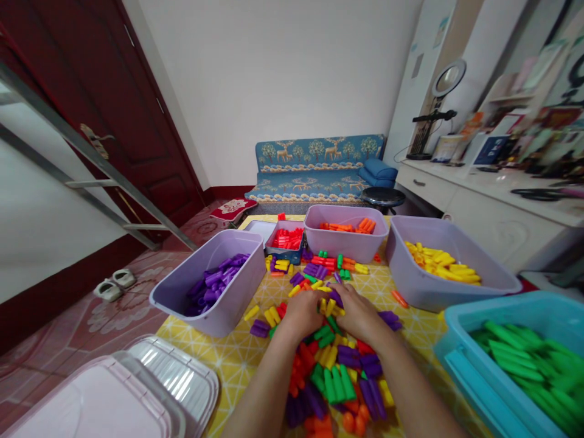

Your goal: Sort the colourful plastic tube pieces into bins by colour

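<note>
Both hands meet over a mixed pile of coloured plastic pieces (337,383) on the yellow patterned table (223,353). My left hand (305,309) curls round pieces at the pile's far part, its fingertips partly hidden. Close beside it, my right hand (356,307) has its fingers bent in among yellow and purple pieces. Yellow pieces (329,307) show between the two hands; which hand grips them I cannot tell. Purple pieces (219,280) fill part of a lilac bin (171,304) at the left, and yellow ones (440,264) lie in another lilac bin (493,267) at the right.
Orange pieces (351,227) are in a far lilac bin (344,245), beside a small box of red pieces (288,238). A turquoise bin (469,359) holds green pieces (533,359) at the right. Stacked lids (114,395) lie at the near left.
</note>
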The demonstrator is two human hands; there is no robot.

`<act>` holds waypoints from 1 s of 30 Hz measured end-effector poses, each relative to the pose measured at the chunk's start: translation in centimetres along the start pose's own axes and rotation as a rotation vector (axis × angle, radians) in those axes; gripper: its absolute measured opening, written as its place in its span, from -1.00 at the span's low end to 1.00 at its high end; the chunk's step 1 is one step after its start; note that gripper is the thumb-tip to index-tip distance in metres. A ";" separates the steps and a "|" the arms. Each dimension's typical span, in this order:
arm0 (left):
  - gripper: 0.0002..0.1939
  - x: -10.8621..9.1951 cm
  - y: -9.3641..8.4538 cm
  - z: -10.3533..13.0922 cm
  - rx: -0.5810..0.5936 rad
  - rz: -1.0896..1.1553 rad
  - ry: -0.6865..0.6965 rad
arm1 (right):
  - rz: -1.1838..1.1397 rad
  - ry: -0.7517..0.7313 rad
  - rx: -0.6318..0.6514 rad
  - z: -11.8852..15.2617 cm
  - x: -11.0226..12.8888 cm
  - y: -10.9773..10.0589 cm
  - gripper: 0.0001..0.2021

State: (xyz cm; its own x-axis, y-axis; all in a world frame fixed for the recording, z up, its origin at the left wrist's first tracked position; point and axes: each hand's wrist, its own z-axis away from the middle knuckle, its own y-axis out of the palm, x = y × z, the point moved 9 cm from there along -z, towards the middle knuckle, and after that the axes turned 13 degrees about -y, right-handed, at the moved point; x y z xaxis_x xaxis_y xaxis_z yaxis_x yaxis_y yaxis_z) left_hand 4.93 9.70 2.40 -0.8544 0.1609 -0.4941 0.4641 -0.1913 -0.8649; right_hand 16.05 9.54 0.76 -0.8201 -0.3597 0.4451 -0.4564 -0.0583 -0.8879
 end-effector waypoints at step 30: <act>-0.36 0.2 0.4 -1.0 0.274 0.763 -0.039 | -0.925 -0.083 -0.068 0.0 3.9 -2.1 -0.51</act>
State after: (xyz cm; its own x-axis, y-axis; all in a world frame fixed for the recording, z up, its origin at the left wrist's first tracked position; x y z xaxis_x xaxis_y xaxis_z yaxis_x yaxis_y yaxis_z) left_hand 5.16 10.68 1.87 -0.3352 -0.1422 -0.9314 0.8529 -0.4658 -0.2358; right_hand 13.79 8.26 4.35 -0.0934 -0.2629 0.9603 -0.9375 -0.3016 -0.1738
